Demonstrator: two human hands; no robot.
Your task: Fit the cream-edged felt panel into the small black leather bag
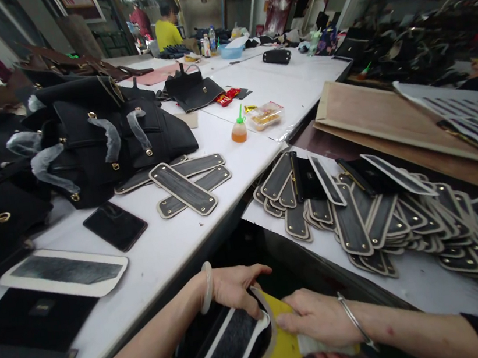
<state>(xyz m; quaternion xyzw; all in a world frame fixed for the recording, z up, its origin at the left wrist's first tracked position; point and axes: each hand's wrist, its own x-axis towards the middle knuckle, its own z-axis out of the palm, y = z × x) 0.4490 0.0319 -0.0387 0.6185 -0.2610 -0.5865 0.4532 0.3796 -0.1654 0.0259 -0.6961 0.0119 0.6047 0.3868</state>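
Observation:
My left hand grips the end of a black piece with a white-edged strip, its thumb pressed near the strip's corner and its index finger stretched out. In my right hand is a flat yellow piece, held against the rounded end of the black piece. Something whitish shows under the right palm; I cannot make out what it is. Over the table gap, both hands nearly meet. Right of them lies a heap of dark oblong panels with beige edges and metal studs.
Black bags with wrapped fittings stand on the white table at left. Near them lie a phone, crossed panels and a black flap. Farther back are a green-nozzled bottle and a food box. Other people are in the background.

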